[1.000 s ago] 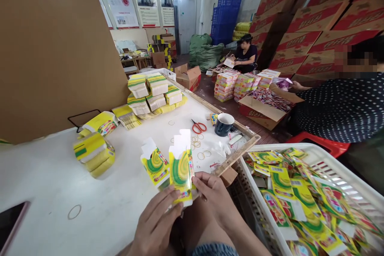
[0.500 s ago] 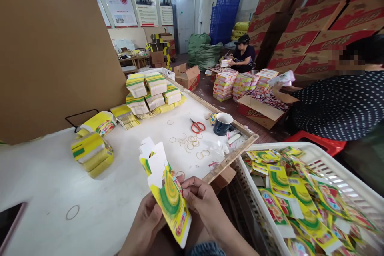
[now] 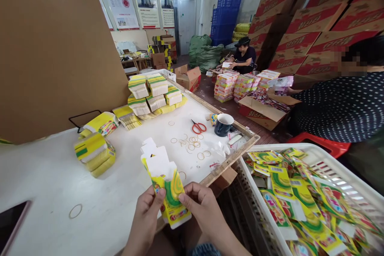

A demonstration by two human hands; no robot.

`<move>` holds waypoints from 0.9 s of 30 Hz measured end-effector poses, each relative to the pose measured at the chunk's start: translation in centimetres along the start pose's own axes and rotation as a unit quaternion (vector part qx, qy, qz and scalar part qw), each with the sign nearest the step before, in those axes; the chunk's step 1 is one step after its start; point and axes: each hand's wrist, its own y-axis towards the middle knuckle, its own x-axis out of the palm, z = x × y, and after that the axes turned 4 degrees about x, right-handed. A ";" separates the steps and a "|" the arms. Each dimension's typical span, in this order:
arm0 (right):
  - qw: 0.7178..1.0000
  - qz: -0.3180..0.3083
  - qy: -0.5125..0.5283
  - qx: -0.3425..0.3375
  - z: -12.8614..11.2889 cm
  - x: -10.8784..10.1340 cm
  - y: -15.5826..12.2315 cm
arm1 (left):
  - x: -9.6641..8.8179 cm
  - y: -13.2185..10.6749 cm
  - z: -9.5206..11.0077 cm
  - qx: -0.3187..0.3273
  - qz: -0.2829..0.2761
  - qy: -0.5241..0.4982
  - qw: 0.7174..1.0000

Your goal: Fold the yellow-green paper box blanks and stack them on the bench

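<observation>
My left hand (image 3: 147, 218) and my right hand (image 3: 200, 207) both pinch a small stack of flat yellow-and-green printed carton blanks (image 3: 168, 184) at the near edge of the white table (image 3: 54, 184). The blanks stand upright with their white tabs pointing up. My left thumb presses on the front blank's left side. My right fingers grip its right edge.
Bundled stacks of the same blanks (image 3: 93, 154) lie at left and at the table's far end (image 3: 153, 94). Rubber bands (image 3: 192, 144), red scissors (image 3: 198, 127) and a dark mug (image 3: 223, 124) sit near the right edge. A white crate (image 3: 318, 154) of loose blanks stands right. Seated people work beyond.
The two fanned blanks have been brought together into one stack. The stack tilted toward me, then came upright again, lower and closer to the table edge.
</observation>
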 end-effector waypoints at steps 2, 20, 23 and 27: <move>1.000 0.017 0.008 0.005 0.1 0.1 0.0 | 0.1 0.2 -0.2 0.001 0.004 0.010 1.000; 0.997 0.036 -0.048 -0.041 0.7 -0.2 0.0 | 1.3 -0.5 0.7 0.043 0.061 0.072 0.995; 0.994 0.005 -0.084 -0.073 0.1 -0.5 -0.2 | 1.0 -0.7 0.5 0.028 0.005 0.081 0.996; 0.991 -0.037 -0.090 -0.095 -0.3 -0.7 -0.3 | 0.1 -0.8 0.5 0.004 -0.062 0.078 0.995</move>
